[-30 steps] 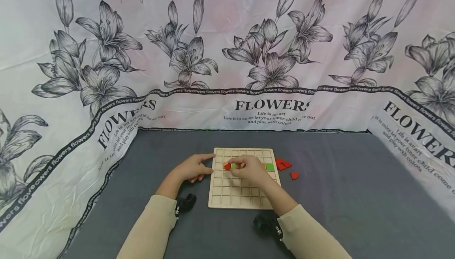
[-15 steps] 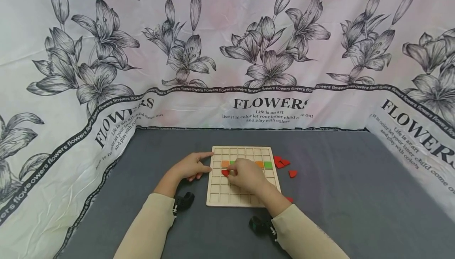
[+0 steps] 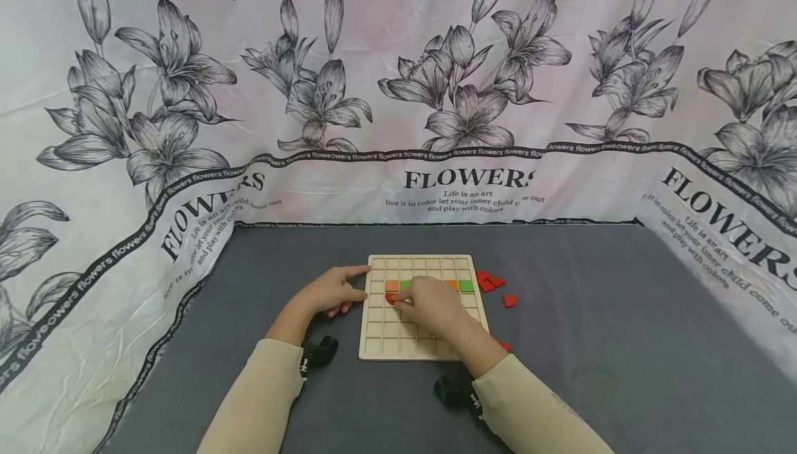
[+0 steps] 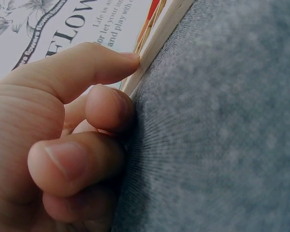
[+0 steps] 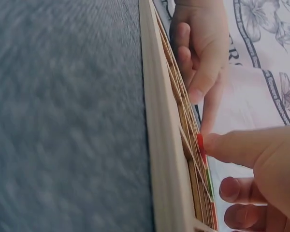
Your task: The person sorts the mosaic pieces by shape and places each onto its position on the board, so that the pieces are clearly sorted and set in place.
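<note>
A light wooden grid board point(image 3: 405, 350) lies on the grey cloth, with a row of orange point(image 3: 391, 286) and green point(image 3: 466, 286) square tiles in its cells, partly covered by my right hand. My right hand point(image 3: 432, 307) reaches over the board and holds a small red piece point(image 3: 390, 298) at its fingertips, in the cell just below the left orange tile. In the right wrist view the thumb point(image 5: 222, 147) presses against that red piece point(image 5: 201, 147). My left hand point(image 3: 328, 293) touches the board's left edge with extended index finger and thumb; its other fingers are curled under.
Several loose red pieces point(image 3: 488, 281) lie off the board's right side, one red piece point(image 3: 510, 300) slightly apart. Another red piece point(image 3: 504, 347) shows beside the right wrist. A white flower-printed cloth point(image 3: 461, 194) stands behind the grey surface.
The right hand has brought the red piece down from over the tile row into the row below, uncovering the left orange tile. The left hand stays at the board's edge.
</note>
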`<act>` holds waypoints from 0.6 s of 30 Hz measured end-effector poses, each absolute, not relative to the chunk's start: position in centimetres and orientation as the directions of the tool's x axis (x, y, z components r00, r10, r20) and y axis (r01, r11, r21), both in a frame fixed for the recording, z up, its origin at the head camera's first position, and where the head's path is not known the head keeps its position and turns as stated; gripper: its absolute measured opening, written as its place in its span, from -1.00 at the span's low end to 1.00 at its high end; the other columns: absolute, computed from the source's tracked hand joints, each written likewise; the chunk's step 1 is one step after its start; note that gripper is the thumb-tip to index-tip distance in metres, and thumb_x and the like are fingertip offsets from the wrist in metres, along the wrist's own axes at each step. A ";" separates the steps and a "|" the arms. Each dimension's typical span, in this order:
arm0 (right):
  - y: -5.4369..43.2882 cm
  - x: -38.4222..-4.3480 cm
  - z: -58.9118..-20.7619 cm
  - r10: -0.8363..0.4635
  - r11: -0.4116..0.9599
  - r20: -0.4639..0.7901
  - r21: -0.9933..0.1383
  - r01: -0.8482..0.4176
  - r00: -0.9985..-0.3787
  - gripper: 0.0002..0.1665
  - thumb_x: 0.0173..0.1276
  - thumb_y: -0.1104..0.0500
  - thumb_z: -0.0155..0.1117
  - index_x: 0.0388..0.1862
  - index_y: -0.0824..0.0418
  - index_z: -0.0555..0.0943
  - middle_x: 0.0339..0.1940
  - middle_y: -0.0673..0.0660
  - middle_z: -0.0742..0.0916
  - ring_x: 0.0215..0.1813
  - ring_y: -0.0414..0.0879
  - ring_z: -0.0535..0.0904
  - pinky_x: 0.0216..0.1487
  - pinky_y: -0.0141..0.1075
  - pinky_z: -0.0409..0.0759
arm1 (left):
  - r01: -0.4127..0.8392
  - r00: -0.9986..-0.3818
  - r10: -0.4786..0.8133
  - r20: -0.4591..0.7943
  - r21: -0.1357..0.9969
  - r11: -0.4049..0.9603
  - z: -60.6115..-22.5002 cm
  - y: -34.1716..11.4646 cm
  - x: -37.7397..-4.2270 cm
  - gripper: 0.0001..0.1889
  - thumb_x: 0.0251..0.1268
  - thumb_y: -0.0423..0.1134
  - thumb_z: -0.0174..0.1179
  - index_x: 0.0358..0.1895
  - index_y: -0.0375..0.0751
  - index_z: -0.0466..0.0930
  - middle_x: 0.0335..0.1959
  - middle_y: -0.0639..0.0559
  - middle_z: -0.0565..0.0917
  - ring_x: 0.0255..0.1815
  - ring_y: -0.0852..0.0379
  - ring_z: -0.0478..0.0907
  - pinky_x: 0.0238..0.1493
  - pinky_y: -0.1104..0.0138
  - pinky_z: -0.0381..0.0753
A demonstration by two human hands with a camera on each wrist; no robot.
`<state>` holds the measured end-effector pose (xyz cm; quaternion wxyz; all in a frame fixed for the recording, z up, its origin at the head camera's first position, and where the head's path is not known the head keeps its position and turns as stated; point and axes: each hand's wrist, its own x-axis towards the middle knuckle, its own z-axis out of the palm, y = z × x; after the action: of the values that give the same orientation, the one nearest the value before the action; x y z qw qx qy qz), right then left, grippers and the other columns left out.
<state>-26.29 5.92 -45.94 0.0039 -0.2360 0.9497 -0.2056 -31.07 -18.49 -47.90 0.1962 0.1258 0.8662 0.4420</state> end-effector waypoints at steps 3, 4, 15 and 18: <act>5.8 -26.4 -45.9 -0.424 0.818 0.117 -0.375 -0.436 -0.898 -0.80 0.43 -0.01 0.43 -0.07 -0.01 0.87 -0.10 0.00 0.82 -0.36 -0.16 0.64 -0.51 -0.36 0.43 | 0.054 -0.894 0.392 -0.217 0.816 0.575 -47.7 -18.6 -31.1 -0.28 0.40 -0.14 0.36 0.58 0.17 0.31 -0.78 -0.04 0.49 -0.90 0.14 0.23 -0.77 0.30 0.36; 5.7 -26.4 -46.0 -0.414 0.824 0.128 -0.367 -0.431 -0.901 -0.81 0.42 -0.01 0.44 -0.09 -0.02 0.87 -0.11 -0.01 0.82 -0.30 -0.15 0.66 -0.49 -0.35 0.46 | 0.056 -0.894 0.393 -0.214 0.818 0.573 -47.7 -18.6 -31.2 -0.29 0.40 -0.14 0.36 0.58 0.17 0.32 -0.78 -0.05 0.48 -0.90 0.14 0.23 -0.77 0.29 0.36; 6.5 -26.5 -45.6 -0.468 0.793 0.141 -0.369 -0.485 -0.873 -0.83 0.44 0.07 0.41 -0.08 0.03 0.85 -0.48 -0.05 0.64 -0.44 -0.15 0.51 -0.50 -0.32 0.40 | 0.058 -0.891 0.401 -0.212 0.824 0.564 -47.9 -18.6 -30.8 -0.28 0.40 -0.16 0.36 0.59 0.13 0.31 -0.78 -0.05 0.49 -0.90 0.14 0.24 -0.77 0.31 0.35; 7.5 -26.9 -44.7 -0.459 0.778 0.122 -0.424 -0.464 -0.880 -0.76 0.44 0.09 0.41 0.04 0.06 0.81 -0.61 -0.06 0.53 -0.55 -0.19 0.37 -0.54 -0.31 0.27 | 0.046 -0.892 0.395 -0.218 0.826 0.561 -47.8 -18.6 -30.8 -0.28 0.40 -0.17 0.36 0.58 0.14 0.31 -0.78 -0.06 0.49 -0.90 0.13 0.24 -0.77 0.31 0.34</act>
<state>-26.93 7.50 -44.74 -0.0058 -0.2446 0.9428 -0.2263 -30.76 -18.56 -47.77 0.1935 0.1281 0.8621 0.4504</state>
